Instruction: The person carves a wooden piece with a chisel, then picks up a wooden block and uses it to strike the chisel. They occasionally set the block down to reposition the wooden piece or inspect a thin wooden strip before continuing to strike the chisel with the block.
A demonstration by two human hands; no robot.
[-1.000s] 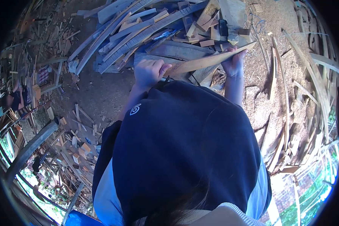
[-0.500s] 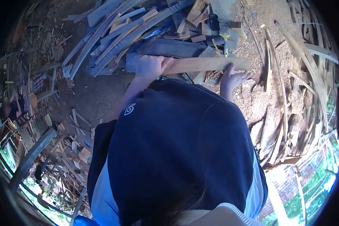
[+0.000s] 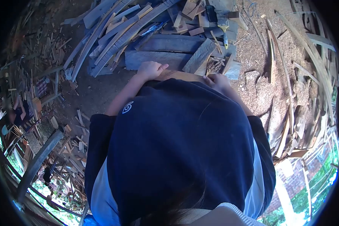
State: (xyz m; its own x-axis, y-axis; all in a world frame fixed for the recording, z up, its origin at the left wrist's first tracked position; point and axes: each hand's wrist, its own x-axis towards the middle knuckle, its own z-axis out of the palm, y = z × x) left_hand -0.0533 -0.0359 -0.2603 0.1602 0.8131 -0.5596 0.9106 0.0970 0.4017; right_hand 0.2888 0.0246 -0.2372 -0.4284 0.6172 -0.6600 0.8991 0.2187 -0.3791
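A light-brown wooden board [image 3: 182,75] lies crosswise close against my dark shirt, which hides its lower part. At its left end my left hand [image 3: 151,70] is closed on it, the thumb pointing right. My right hand [image 3: 217,81] grips the board's right end, fingers partly hidden behind the shirt. Just beyond the board are grey planks [image 3: 158,60] and a slanting wooden block [image 3: 200,55], with wood chips [image 3: 216,64] to the block's right.
A paint brush [image 3: 224,32] lies at the far side among wood offcuts. Long curved strips [image 3: 130,32] are stacked at the upper left. Sawdust and bark strips [image 3: 290,90] cover the right. Another person [image 3: 20,113] is at the far left.
The board has come closer to my body and is now partly hidden by the shirt. My right hand has moved left and closed on it; the slanting block and chips show more.
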